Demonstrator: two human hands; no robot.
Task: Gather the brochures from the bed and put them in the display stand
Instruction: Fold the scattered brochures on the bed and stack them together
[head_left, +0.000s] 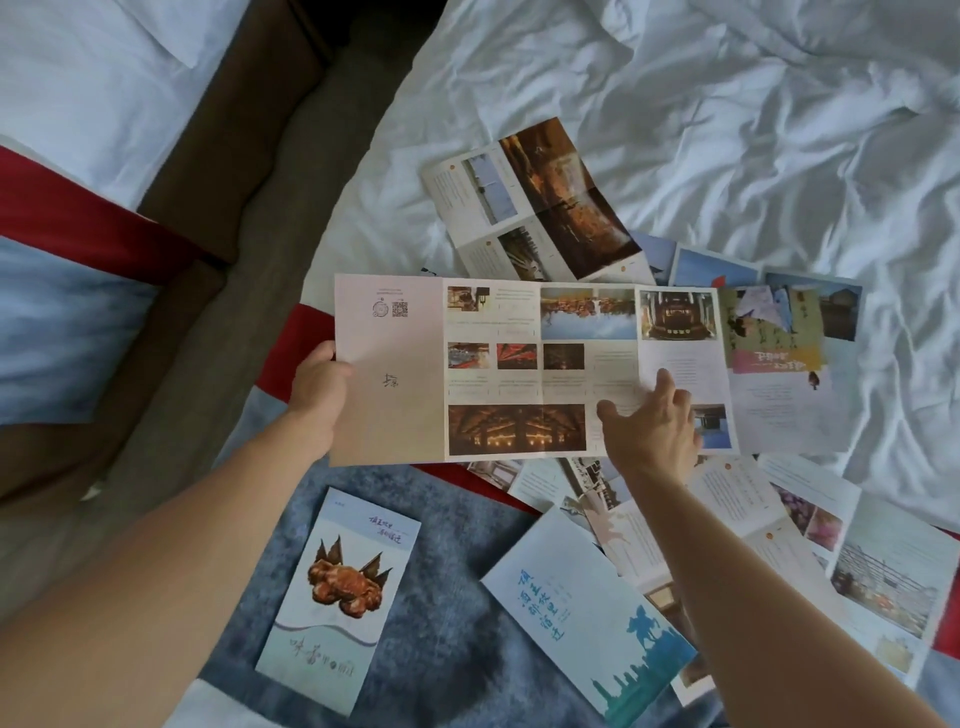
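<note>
A long unfolded brochure (498, 369) with several photo panels is held above the bed. My left hand (318, 384) pinches its left edge. My right hand (649, 421) is spread with straight fingers over the brochure's right panels. On the bed lie more brochures: a folded one with a crab picture (340, 597) at lower left, a folded blue and white one (587, 618), an unfolded one (540, 202) farther up, and several spread sheets (831, 551) at the right. No display stand is in view.
The brochures lie on a white rumpled duvet (727, 104) and a blue and red bed runner (447, 613). A carpeted gap (270, 218) separates this bed from a second bed (78, 78) at the left.
</note>
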